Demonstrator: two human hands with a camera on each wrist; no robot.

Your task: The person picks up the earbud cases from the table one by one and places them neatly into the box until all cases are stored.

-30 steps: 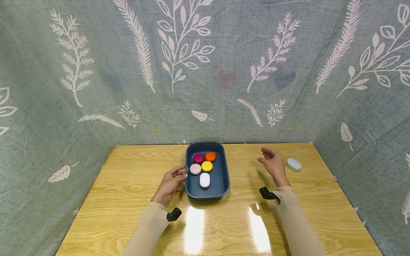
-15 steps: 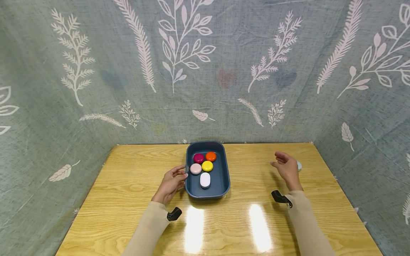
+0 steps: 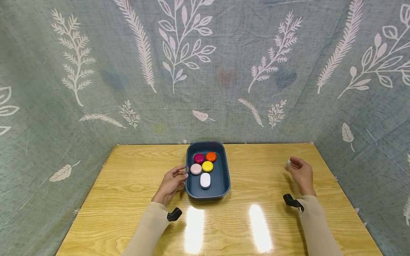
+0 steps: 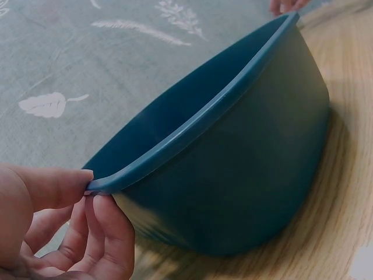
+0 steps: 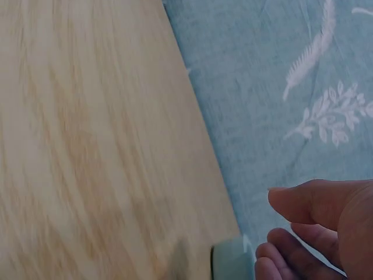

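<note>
In the left wrist view, my left hand point(image 4: 76, 216) pinches the rim of a deep blue plastic bin point(image 4: 233, 146) between thumb and fingers. The head view shows this left hand point(image 3: 171, 183) at the bin's left side. Inside the bin point(image 3: 221, 183) lie round glossy pieces in maroon point(image 3: 199, 158), orange point(image 3: 211, 156), pink point(image 3: 196, 169) and yellow point(image 3: 207, 166), plus a white oval one point(image 3: 205, 180). Far to the right, my right hand point(image 3: 301, 174) is over a pale green oval piece point(image 3: 289, 162), mostly hidden there. In the right wrist view the fingers are beside that piece point(image 5: 233, 259), thumb apart.
The wooden table point(image 3: 250, 170) carries the bin near its back edge. Grey-green cloth point(image 3: 230, 106) with white leaf prints hangs behind the table and at both sides. A black wrist camera point(image 3: 174, 214) sits on each sleeve.
My right hand has moved rightward across the table to the pale green oval piece, now partly covering it. The left hand and the bin have stayed in place.
</note>
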